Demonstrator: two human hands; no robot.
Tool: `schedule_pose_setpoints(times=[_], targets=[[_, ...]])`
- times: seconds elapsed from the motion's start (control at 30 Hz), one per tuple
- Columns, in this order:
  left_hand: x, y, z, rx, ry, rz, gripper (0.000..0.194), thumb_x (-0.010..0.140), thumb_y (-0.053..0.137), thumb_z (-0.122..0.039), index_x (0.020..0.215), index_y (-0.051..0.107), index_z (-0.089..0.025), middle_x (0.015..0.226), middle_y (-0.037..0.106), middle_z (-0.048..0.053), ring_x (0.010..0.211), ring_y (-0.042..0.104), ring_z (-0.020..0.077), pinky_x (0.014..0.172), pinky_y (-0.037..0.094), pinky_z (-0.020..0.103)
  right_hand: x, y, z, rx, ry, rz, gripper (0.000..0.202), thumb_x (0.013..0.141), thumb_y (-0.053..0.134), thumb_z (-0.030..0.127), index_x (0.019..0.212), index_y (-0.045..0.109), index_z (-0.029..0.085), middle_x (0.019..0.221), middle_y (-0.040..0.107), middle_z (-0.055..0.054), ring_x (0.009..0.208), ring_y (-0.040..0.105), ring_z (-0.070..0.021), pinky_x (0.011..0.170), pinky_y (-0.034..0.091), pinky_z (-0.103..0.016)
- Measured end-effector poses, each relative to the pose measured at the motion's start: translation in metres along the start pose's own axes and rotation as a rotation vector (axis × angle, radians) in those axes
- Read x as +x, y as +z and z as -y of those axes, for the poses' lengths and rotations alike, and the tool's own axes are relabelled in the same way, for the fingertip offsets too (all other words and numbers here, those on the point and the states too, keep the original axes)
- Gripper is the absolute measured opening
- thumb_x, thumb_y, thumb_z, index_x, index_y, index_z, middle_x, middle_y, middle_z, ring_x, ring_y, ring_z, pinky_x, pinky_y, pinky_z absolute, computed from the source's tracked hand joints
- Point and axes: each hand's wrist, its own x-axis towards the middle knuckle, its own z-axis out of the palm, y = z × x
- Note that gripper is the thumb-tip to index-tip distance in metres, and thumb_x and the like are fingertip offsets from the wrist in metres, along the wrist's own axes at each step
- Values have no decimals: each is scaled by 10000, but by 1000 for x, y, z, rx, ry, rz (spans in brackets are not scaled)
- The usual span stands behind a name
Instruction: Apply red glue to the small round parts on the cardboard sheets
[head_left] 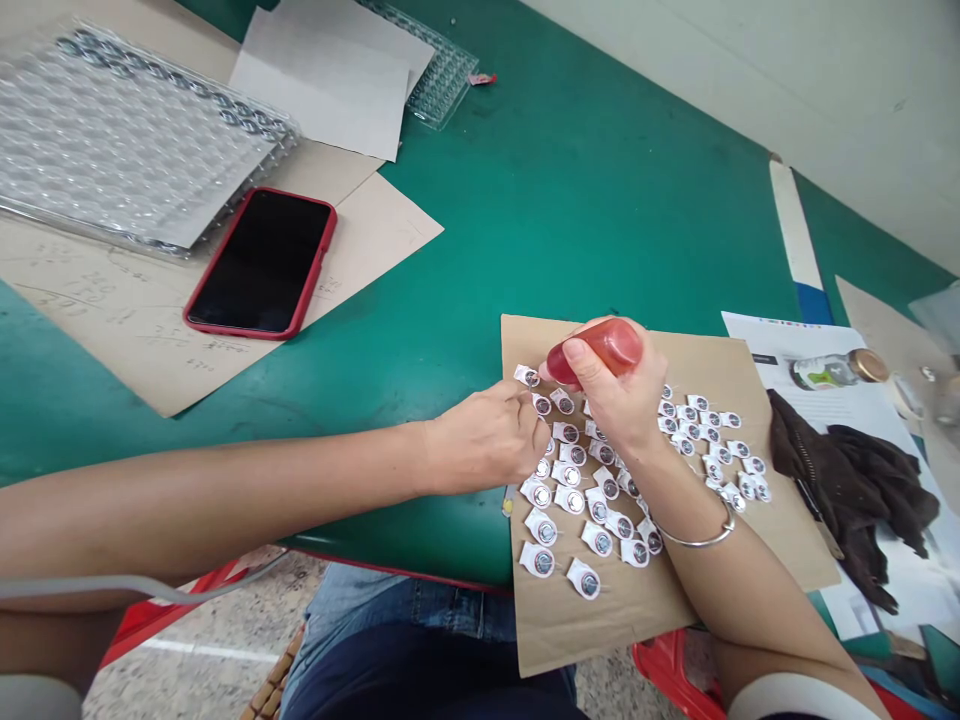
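Note:
My right hand [619,400] is wrapped round a glossy, rounded red squeeze bottle [600,347], tilted with its narrow end down to the left. That tip is hidden by my fingers. Close beside it, my left hand [491,438] is closed, its fingers curled in at the left edge of a brown paper sheet [585,635]; what they hold, if anything, is hidden. Several small white tabbed pieces with round metal centres [538,559] lie in loose rows on the sheet, under and around both hands. Some are covered by my right hand and forearm.
On the green table [547,180], a red-cased phone [262,262] lies on scribbled cardboard [150,350] at the left. Behind it is a clear plastic tray [127,140]. White papers [330,75] lie farther back. At the right are a dark cloth [862,480] and a small glass jar [829,371].

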Motion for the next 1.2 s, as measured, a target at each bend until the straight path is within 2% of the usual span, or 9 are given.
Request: schedule_pose_setpoints(times=[0.37,0.6,0.83,1.2], targets=[[0,0,1,21,7,18,225,795,389,-8,646,502,-132,595,604,74,560,566,167,559,421,299,0,0,-1,-11,-8,-21,269,727,642,454,847,562,228,707,583,-19,680,591,-166,609,518,-341],[0,0,0,6,3,5,235,795,392,3,646,521,-125,586,604,80,553,567,177,545,417,306,2,1,-2,17,-6,-30,279,725,633,471,833,556,226,754,606,-39,769,609,-189,636,524,-357],[0,1,1,10,0,15,267,818,353,4,674,542,-119,599,612,73,520,539,155,578,427,310,3,1,-3,36,36,-12,284,726,633,474,834,554,223,754,613,-38,737,604,-176,634,523,-359],[0,1,1,29,5,0,241,807,397,2,648,532,-120,567,592,61,530,555,163,537,401,295,4,2,-6,19,18,-48,273,733,631,460,843,558,221,767,613,-48,765,613,-199,647,526,-379]])
